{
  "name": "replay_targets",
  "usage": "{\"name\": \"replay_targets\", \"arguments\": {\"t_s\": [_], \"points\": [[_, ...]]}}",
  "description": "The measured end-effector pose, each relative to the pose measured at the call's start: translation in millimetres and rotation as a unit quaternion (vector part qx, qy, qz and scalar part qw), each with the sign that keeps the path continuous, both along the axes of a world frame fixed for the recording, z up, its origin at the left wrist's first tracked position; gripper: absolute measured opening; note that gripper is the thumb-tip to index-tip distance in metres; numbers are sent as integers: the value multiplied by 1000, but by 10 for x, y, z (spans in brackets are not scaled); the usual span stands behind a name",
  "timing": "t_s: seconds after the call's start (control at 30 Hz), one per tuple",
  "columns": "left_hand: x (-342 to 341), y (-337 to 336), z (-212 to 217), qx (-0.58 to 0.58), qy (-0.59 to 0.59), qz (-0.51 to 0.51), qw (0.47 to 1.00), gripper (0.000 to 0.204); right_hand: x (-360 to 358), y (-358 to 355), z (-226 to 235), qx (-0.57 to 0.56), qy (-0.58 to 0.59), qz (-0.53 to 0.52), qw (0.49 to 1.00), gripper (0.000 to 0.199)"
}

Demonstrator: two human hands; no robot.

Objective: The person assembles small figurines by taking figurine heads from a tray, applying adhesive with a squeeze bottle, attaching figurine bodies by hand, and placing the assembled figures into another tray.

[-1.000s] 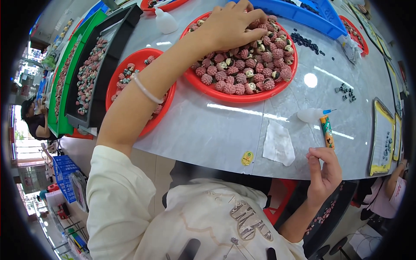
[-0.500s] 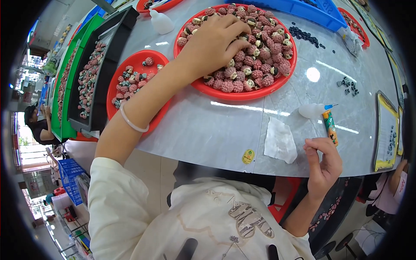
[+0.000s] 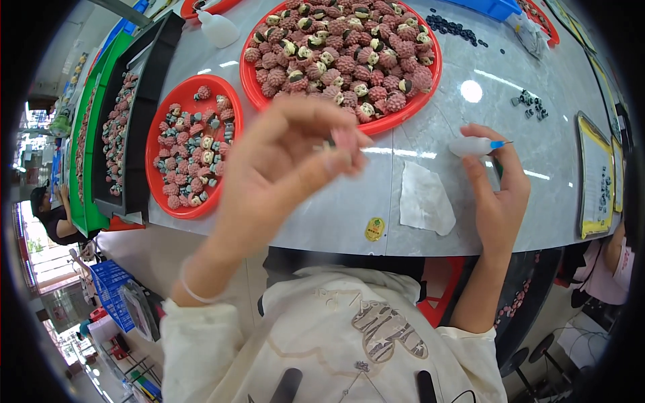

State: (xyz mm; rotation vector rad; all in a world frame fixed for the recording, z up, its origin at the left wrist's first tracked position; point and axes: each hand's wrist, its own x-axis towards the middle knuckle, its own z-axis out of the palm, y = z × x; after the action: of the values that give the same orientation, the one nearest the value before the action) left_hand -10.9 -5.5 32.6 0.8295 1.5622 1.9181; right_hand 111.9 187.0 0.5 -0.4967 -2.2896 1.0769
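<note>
Head-worn fisheye, steeply down, close over table (image 3: 430, 221)

At my twelve o'clock sits a big red tray (image 3: 403, 119) heaped with pink berry-like pieces. At ten o'clock a smaller red tray (image 3: 156, 161) holds fewer of them, beside a black tray (image 3: 138, 134) and a green one (image 3: 91, 154). A white paper scrap (image 3: 423, 201) and a yellow sticker (image 3: 374, 229) lie on the grey table (image 3: 470, 74). Small dark beads (image 3: 527, 106) lie scattered at two o'clock.
</note>
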Motion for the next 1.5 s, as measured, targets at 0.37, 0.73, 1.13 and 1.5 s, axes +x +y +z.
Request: {"name": "replay_targets", "arguments": {"t_s": [0.37, 0.73, 1.13, 1.5], "points": [[434, 45, -451, 114, -360, -9, 926, 20, 314, -119, 148, -270, 22, 71, 960, 37], [515, 134, -609, 68, -186, -46, 979, 35, 465, 37, 130, -231, 43, 121, 964, 48], [489, 126, -556, 59, -216, -41, 974, 41, 291, -205, 159, -219, 29, 52, 974, 41], [483, 126, -562, 45, -237, -35, 970, 43, 417, 26, 206, 64, 82, 198, 975, 38]]}}
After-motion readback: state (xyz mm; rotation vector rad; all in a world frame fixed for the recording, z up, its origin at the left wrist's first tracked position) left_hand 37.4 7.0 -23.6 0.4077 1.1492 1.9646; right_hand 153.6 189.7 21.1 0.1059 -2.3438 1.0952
